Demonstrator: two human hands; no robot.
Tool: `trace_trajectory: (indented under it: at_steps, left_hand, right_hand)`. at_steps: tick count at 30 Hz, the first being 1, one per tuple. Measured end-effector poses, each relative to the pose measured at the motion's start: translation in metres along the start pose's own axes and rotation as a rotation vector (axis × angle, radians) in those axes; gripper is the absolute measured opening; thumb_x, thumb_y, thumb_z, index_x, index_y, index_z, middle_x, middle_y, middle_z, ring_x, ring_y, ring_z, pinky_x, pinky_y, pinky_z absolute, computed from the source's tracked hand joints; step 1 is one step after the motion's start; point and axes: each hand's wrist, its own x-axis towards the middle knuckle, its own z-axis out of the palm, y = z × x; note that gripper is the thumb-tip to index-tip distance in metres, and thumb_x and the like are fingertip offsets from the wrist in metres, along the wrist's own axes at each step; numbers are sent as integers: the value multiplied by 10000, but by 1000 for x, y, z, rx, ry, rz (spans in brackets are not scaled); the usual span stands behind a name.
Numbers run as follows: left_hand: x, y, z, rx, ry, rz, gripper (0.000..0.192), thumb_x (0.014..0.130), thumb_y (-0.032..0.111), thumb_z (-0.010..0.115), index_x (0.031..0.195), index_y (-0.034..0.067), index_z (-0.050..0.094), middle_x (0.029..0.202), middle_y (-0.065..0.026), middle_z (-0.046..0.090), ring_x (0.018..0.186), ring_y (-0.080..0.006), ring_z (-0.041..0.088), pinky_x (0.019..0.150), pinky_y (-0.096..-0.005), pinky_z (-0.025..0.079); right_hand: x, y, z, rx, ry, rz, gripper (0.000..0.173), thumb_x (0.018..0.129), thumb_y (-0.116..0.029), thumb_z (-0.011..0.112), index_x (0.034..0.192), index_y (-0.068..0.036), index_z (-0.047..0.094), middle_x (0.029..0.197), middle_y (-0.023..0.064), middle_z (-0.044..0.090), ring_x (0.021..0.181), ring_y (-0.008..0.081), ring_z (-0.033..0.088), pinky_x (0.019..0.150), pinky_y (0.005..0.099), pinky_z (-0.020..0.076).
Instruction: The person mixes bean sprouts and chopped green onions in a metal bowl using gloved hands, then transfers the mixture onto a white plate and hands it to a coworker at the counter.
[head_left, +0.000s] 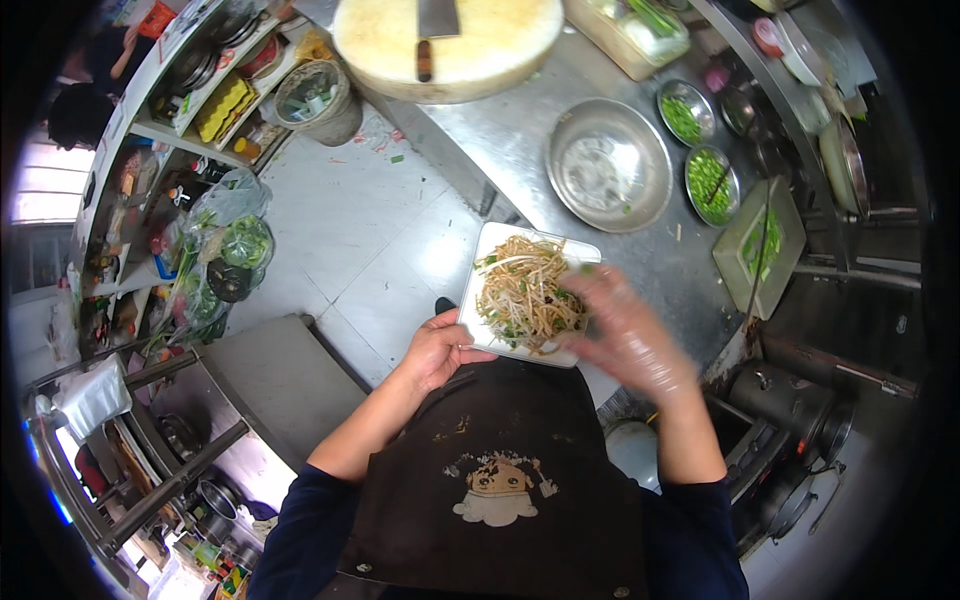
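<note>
My left hand (441, 351) grips the lower left corner of a white rectangular plate (471, 300), thumb on the rim and fingers underneath. Piled on the plate is a mixed dish of shredded strips, pale sprouts and green bits (529, 296). My right hand (628, 330), in a thin clear plastic glove, is over the plate's right edge with its fingers spread; motion blurs it. A green scrap shows near its fingertips, and whether it touches the food cannot be made out. Just beyond the plate, a wide steel bowl (609, 165) with a wet, nearly bare bottom rests on the steel worktop (487, 127).
A cleaver (437, 22) lies on a round chopping block (375, 45). Small steel bowls of chopped greens (681, 116) and a plastic tub (776, 277) stand right. Left are a waste bin (322, 105), bagged vegetables (240, 247) and shelves (172, 135). A person (112, 60) is far left.
</note>
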Motion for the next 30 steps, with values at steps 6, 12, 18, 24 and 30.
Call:
trace_trajectory:
  at_steps: [6,12,18,24,30]
  left_hand:
    - [-30,81,-27,-46,17,174,447,864,-130,438,1286,-126,584,1207,-261,683,1032,-392,727,870,-513,654]
    - [-25,144,-32,10,82,348,453,855,-116,440,1281,-117,594,1210,-250,683,1034,-387,722,873,-496,654]
    - [-1,175,-23,-1,42,343,482,863,-102,433,1321,-92,583,1219,-228,681,1062,-377,713,877,-495,648]
    - [24,204,-17,-45,31,347,477,869,-98,442,1328,-99,572,1220,-233,681,1050,-375,717,880,-492,648]
    - [27,260,-18,-96,33,454,488,844,-115,454,1310,-91,594,1195,-227,700,1003,-364,731,849,-475,653]
  right_hand:
    - [76,-28,108,-186,220,-202,497,805,-60,783,1266,-94,603,1305,231,501,1153,453,567,953,490,520]
    - [134,-69,83,94,251,-170,347,801,51,689,1128,-51,632,1210,212,543,1113,409,585,940,443,511]
    - [205,-108,37,-19,152,-194,363,822,-11,734,1165,-32,615,1155,192,582,1121,400,582,964,441,487]
    - [262,-105,20,-23,91,-215,345,870,-41,691,1207,-3,630,1238,260,577,1099,460,615,966,464,503]
    - [315,-123,0,55,178,-331,243,913,49,612,1131,-21,693,1049,170,701,975,321,697,885,375,542]
